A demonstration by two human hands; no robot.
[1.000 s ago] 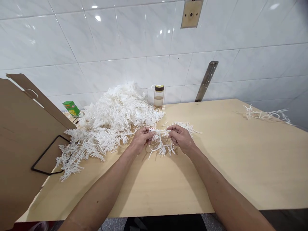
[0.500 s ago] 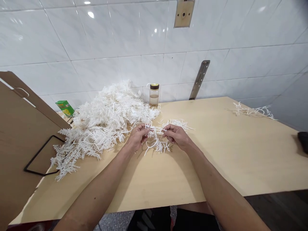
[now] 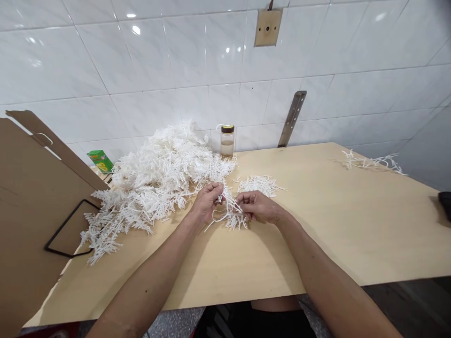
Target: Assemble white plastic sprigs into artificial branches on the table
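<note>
A bunch of white plastic sprigs (image 3: 231, 205) is held up over the near middle of the tabletop (image 3: 334, 220), between the two hands. The left hand (image 3: 206, 203) pinches its upper left end between thumb and fingers. The right hand (image 3: 260, 206) is at its right side, fingers curled in against the strands; whether they pinch one, I cannot tell. Just beyond the right hand lies a small, flat pile of white pieces (image 3: 260, 186). To the left spreads a big heap of white sprigs (image 3: 165, 164), with a lidded bottle (image 3: 227, 142) at its far right edge and a green box (image 3: 100, 161) at its far left. A brown cardboard sheet (image 3: 38, 202) stands at the left, and a few loose strands (image 3: 373, 162) lie at the far right.
</note>
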